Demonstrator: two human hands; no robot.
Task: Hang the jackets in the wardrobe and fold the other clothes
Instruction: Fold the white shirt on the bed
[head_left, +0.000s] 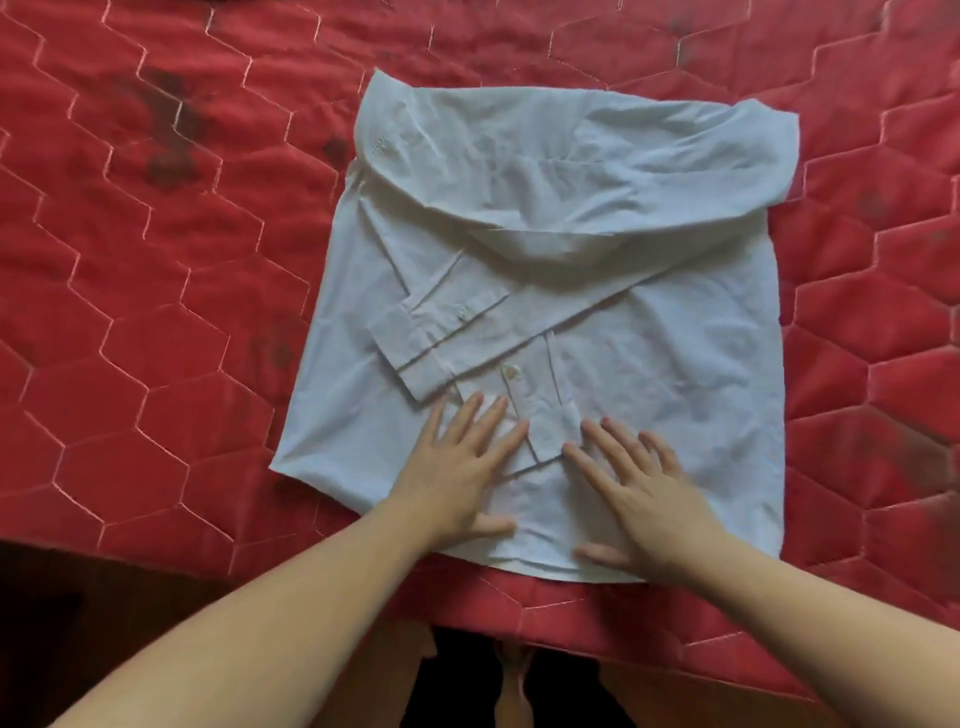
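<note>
Bed (156, 312): red quilted cover stitched in a hexagon pattern, with dark blotches toward the far left; its near edge runs just in front of you.

Shirt (649, 374): pale, long-sleeved, lying flat and partly folded in the middle of the bed, its lower hem close to the near edge. The upper part is turned down in a loose roll across the far side. One sleeve (452, 332) lies slanted across the body, its buttoned cuff toward the left edge of the shirt. A second cuff (535, 410) points toward you, ending between your hands.

Your left hand (462, 478): flat on the shirt near the hem, fingers straight and spread, pressing the cloth, holding nothing.

Your right hand (644, 493): flat beside it, fingers spread and slightly blurred, palm on the cloth, holding nothing.
</note>
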